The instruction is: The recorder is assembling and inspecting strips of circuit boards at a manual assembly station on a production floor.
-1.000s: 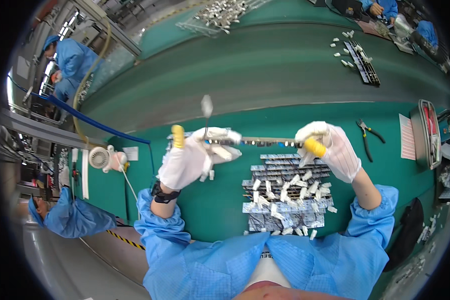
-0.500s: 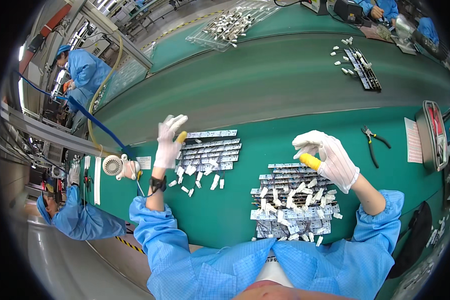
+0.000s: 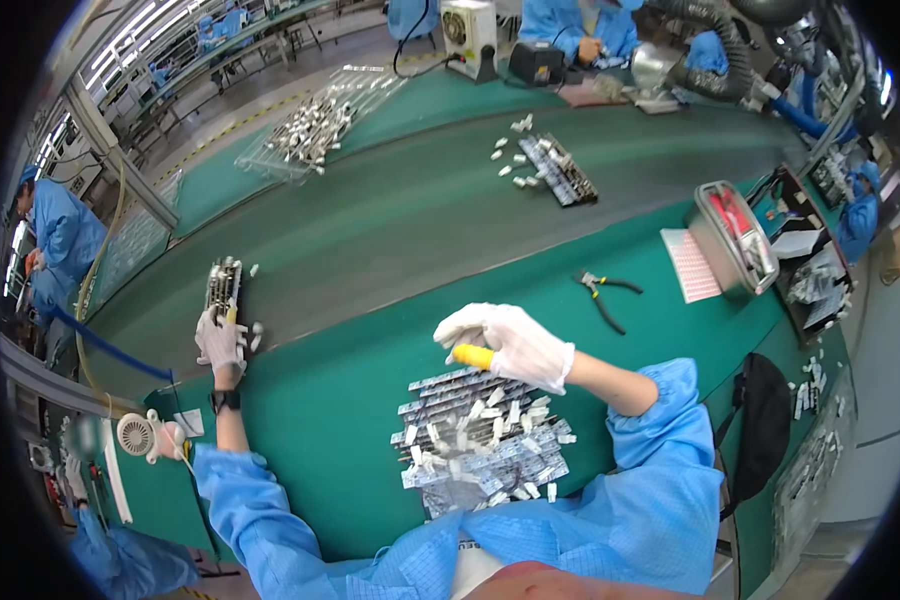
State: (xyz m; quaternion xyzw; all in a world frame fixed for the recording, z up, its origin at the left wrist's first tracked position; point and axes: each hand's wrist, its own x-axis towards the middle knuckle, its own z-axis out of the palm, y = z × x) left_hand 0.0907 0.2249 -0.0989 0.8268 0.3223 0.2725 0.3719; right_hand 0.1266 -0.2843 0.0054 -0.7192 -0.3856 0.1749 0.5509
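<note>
My left hand (image 3: 220, 342), in a white glove with yellow on the thumb, reaches forward over the grey belt. It is closed around the near end of a bundle of narrow circuit board strips (image 3: 223, 285), which rests on the belt with white connectors beside it. My right hand (image 3: 510, 345), gloved in white with a yellow thumb cover, hovers at the far edge of a pile of circuit board strips (image 3: 482, 440). Its fingers are bent, apart from the thumb, and nothing shows between them. White plugs on dark wires lie scattered over that pile.
Pliers (image 3: 605, 300) and a metal box (image 3: 735, 238) lie on the green mat to the right. Another strip bundle (image 3: 558, 170) sits farther along the belt. A clear tray (image 3: 270, 160) of parts stands beyond it. At left is a small white fan (image 3: 138, 435); co-workers sit around.
The strips that lay on the mat by my left hand are gone from there; a bundle is now on the belt in that hand. The view has swung right; my right hand stays by the pile.
</note>
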